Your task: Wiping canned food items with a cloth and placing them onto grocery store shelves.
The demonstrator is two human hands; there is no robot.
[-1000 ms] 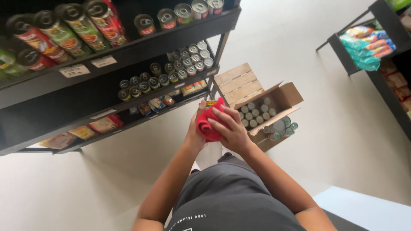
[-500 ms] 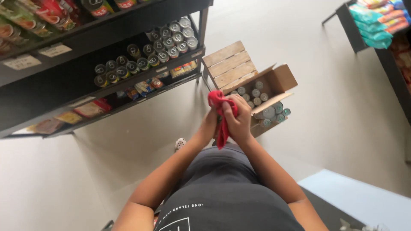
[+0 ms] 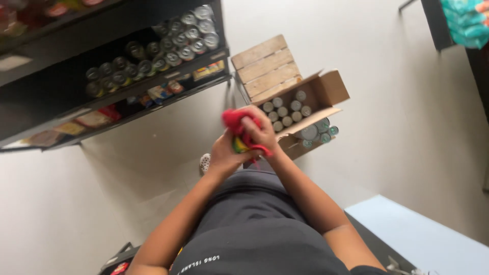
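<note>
- A small can (image 3: pixel 239 145), its label yellow and green, is held in front of the torso between both hands, well above the floor.
- The can is gripped from the left and below by the left hand (image 3: pixel 222 154), fingers curled round it; most of its body is hidden.
- A red cloth (image 3: pixel 235 122) is pinched by the right hand (image 3: pixel 260 130) and pressed onto the top of the can; one corner hangs below the fingers (soft, crumpled, looks like thin fabric).
- Both hands are closed and touching each other over the can.
- Beyond the hands, on the pale smooth floor (image 3: pixel 407 127), an open cardboard box (image 3: pixel 326 91) is seen, filled with upright cans (image 3: pixel 285 112) whose round metal lids face up.
- Just beyond the box, a slatted wooden crate (image 3: pixel 265 66) is set against it.
- At far left, dark shelving (image 3: pixel 46 112) is stocked with rows of silver-topped cans (image 3: pixel 178 40) above and flat packets (image 3: pixel 158 94) below.
- At far right, a second dark rack (image 3: pixel 440 25) holds teal packets (image 3: pixel 463 28).
- At near right, a pale blue flat surface (image 3: pixel 423 239) is visible.
</note>
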